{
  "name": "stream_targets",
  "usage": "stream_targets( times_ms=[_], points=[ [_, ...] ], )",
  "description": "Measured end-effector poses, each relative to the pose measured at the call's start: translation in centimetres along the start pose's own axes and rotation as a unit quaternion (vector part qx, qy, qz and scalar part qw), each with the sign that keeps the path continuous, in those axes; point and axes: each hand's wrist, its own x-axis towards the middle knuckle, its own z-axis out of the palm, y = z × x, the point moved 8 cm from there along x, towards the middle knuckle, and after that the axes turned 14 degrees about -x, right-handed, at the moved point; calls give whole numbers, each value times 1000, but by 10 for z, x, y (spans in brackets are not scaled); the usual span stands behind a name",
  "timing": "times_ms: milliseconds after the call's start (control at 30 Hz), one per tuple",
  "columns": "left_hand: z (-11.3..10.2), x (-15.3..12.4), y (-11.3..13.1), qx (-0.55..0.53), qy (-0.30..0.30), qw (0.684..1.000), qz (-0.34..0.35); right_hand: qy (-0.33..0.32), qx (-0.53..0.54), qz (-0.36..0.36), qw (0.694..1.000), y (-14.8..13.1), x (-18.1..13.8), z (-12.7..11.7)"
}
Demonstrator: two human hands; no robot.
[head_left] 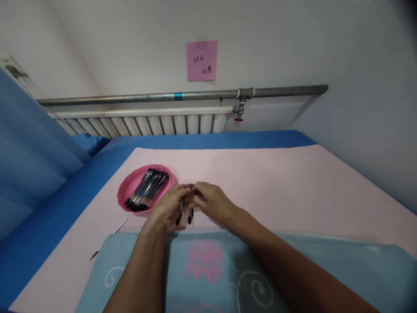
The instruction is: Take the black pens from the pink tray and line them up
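Note:
My left hand [172,203] is closed around a slim pen [181,205] with a dark barrel, just right of the pink dish. Close against it, my right hand [211,201] has its fingers curled and pinched. Whatever sits between those fingertips is hidden. Below the hands, a few pen parts with black ends [190,216] show on the pale pink sheet; my fingers cover the rest of them. The pink scalloped dish [122,188] holds several black-capped pens [148,189] with clear barrels, laid side by side at a slant.
A blue patterned cloth [146,269] lies along the near edge. A thin white stick [121,226] pokes out at its left, with a dark tip lower down. Behind the bed are a radiator [163,124], a metal pipe [130,100] and a pink note [202,61].

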Motion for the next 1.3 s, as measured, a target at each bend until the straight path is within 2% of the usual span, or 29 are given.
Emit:
stream_targets(
  times_ms=[200, 367, 533, 733, 1300],
  points=[
    [-28, -2, 37, 54, 87, 986, 131, -97, 4, 68, 993, 11, -10, 27],
    [-41, -5, 51, 36, 116, 975, 188, -95, 5, 68, 993, 13, -8, 33],
    [-44, -4, 52, 24, 118, 973, 195, -26, -44, 37, 998, 19, 8, 31],
    [-44, -4, 52, 33, 124, 970, 206, -52, -111, 32, 992, 19, 19, 46],
    [-45, -2, 50, 40, 116, 971, 206, -55, -107, 38, 992, 22, 20, 49]
  ],
)
